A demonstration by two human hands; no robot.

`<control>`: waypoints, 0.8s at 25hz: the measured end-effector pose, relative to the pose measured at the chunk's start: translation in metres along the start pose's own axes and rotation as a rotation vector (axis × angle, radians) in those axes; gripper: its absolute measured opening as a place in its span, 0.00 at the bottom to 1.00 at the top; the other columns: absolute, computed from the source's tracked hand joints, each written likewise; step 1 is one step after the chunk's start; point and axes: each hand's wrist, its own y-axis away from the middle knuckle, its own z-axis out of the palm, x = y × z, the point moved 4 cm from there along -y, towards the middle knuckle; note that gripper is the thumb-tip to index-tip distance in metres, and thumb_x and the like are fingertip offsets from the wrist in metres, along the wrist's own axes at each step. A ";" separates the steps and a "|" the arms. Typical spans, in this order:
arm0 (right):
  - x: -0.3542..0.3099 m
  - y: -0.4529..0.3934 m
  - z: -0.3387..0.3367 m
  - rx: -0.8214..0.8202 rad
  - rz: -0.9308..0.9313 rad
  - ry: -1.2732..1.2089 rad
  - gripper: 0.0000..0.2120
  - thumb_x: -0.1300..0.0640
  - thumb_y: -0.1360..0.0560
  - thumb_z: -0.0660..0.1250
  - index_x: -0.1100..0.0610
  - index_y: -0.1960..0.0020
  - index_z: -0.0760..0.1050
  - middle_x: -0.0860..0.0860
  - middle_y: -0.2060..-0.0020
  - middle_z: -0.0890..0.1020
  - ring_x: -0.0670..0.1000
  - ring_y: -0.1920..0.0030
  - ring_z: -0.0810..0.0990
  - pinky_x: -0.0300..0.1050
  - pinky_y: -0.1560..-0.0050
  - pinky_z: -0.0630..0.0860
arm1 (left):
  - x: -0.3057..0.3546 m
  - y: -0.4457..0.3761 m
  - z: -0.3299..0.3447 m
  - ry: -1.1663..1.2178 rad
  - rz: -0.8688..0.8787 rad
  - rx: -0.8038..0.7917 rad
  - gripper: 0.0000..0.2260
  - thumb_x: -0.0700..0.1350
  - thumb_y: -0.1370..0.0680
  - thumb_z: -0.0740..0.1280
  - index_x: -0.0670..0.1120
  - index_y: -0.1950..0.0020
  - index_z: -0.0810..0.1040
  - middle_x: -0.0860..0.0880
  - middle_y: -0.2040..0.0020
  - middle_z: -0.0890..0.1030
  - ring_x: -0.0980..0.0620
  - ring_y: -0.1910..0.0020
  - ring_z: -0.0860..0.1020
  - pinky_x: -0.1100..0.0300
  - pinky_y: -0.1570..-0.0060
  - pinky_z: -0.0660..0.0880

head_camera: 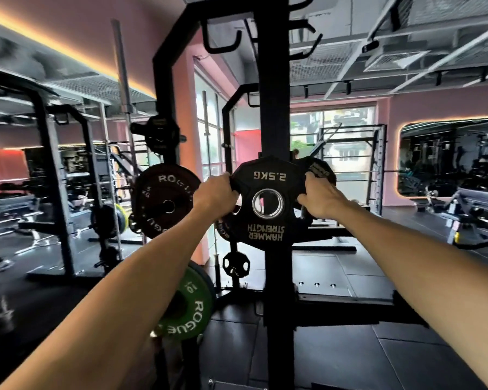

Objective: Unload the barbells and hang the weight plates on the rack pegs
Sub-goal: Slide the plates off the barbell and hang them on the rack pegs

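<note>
- Both arms are out at full stretch, and between them sits the small black twelve-sided rubber plate with the steel-ringed centre hole [268,202], marked 2.5KG, its lettering upside down.
- The left hand [216,197] is closed over the plate's left edge, fingers curled round the rim into a grip slot.
- The right hand [320,198] is closed on the opposite edge, thumb on the face, fingers wrapped behind.
- The plate is held flat against the front of the tall black steel rack upright [275,122], at about mid-height on that post.
- Whether a peg is already through the hole I cannot tell; light shows through the ring.
- Left of the upright, a large black Rogue bumper plate [164,201] hangs on the rack; below it sits a green Rogue plate [190,309].
- Just behind the upright to the right, another small black plate [320,170] peeks out.
- My read: this is the hanging step, plate carried over and being lined up.
- Next call: centre the hole on a free peg, slide it fully home, then let go with both hands together.
</note>
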 end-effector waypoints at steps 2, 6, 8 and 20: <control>-0.037 -0.002 0.007 0.001 -0.037 -0.001 0.23 0.54 0.22 0.62 0.62 0.31 0.61 0.62 0.44 0.78 0.62 0.44 0.78 0.50 0.48 0.74 | -0.030 0.003 -0.023 -0.030 -0.009 0.026 0.14 0.45 0.24 0.63 0.43 0.40 0.74 0.41 0.45 0.79 0.36 0.46 0.78 0.48 0.52 0.74; -0.127 0.000 0.033 -0.023 -0.115 -0.026 0.22 0.55 0.21 0.61 0.63 0.31 0.62 0.61 0.47 0.78 0.61 0.48 0.78 0.49 0.51 0.73 | -0.116 0.005 -0.068 -0.065 -0.026 0.048 0.16 0.47 0.26 0.64 0.44 0.40 0.75 0.40 0.46 0.80 0.36 0.46 0.78 0.46 0.50 0.77; -0.174 0.000 0.049 -0.026 -0.140 -0.033 0.19 0.55 0.21 0.61 0.63 0.34 0.63 0.60 0.48 0.78 0.60 0.51 0.77 0.47 0.54 0.71 | -0.162 0.007 -0.089 -0.080 -0.024 0.067 0.16 0.47 0.27 0.65 0.45 0.40 0.76 0.40 0.46 0.80 0.36 0.46 0.79 0.46 0.48 0.77; -0.405 -0.033 0.148 -0.058 -0.260 -0.045 0.12 0.53 0.22 0.62 0.59 0.45 0.64 0.55 0.55 0.74 0.58 0.56 0.75 0.48 0.57 0.71 | -0.403 -0.002 -0.176 -0.138 -0.083 0.100 0.13 0.46 0.25 0.64 0.44 0.43 0.76 0.42 0.51 0.81 0.39 0.50 0.79 0.51 0.56 0.75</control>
